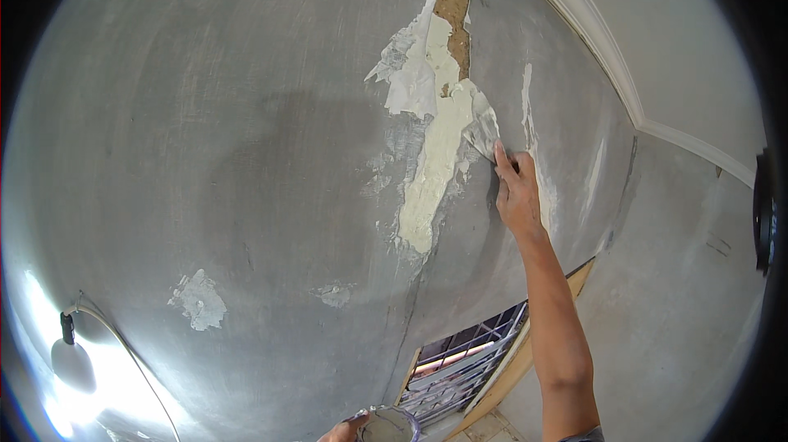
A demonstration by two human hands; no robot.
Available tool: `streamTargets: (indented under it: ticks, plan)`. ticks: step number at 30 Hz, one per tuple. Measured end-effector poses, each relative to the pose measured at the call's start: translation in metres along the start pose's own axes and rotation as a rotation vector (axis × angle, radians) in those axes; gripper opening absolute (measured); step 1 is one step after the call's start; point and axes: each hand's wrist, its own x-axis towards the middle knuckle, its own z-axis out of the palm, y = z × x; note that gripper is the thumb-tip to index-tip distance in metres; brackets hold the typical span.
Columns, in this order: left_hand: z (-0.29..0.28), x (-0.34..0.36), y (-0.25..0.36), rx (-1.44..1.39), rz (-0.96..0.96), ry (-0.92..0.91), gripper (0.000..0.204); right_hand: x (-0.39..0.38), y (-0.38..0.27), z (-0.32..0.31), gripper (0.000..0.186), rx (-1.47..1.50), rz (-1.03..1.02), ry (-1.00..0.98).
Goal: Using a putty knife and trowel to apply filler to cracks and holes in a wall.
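Note:
My right hand [517,192] is raised against a grey wall [246,155] and grips a putty knife [484,130], whose blade presses flat on wet cream filler [435,171]. The filler runs in a long vertical strip down a crack, with bare brown substrate [454,7] exposed at its top. White smeared patches flank the strip. My left hand [341,432] shows only partly at the lower edge, holding a small round container [390,425] of filler.
A barred window [464,364] with a wooden frame sits below the crack. White cornice moulding [607,56] runs along the ceiling line at upper right. A bright lamp [70,360] with a cable glares at lower left. Smaller filler patches [197,301] dot the wall.

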Motion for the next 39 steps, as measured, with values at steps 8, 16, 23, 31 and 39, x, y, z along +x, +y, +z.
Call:
streamTargets:
  ticks: [8, 16, 23, 31, 39]
  plan:
    - [0.011, -0.001, 0.008, 0.022, -0.028, -0.037, 0.054, 0.027, -0.028, -0.023, 0.064, -0.005, 0.063, -0.005]
    - [0.012, -0.006, 0.001, -0.018, 0.006, -0.07, 0.055, 0.064, -0.019, -0.005, 0.066, -0.169, 0.019, -0.007]
    - [0.0, -0.01, 0.0, -0.036, 0.024, -0.001, 0.055, 0.023, -0.012, 0.005, 0.071, -0.143, 0.048, 0.015]
    - [0.001, -0.02, 0.007, -0.035, 0.033, -0.019, 0.057, -0.014, -0.021, -0.023, 0.067, 0.018, 0.239, -0.014]
    - [0.003, -0.022, 0.001, -0.028, 0.023, -0.036, 0.058, 0.08, -0.059, -0.014, 0.054, -0.17, 0.288, 0.008]
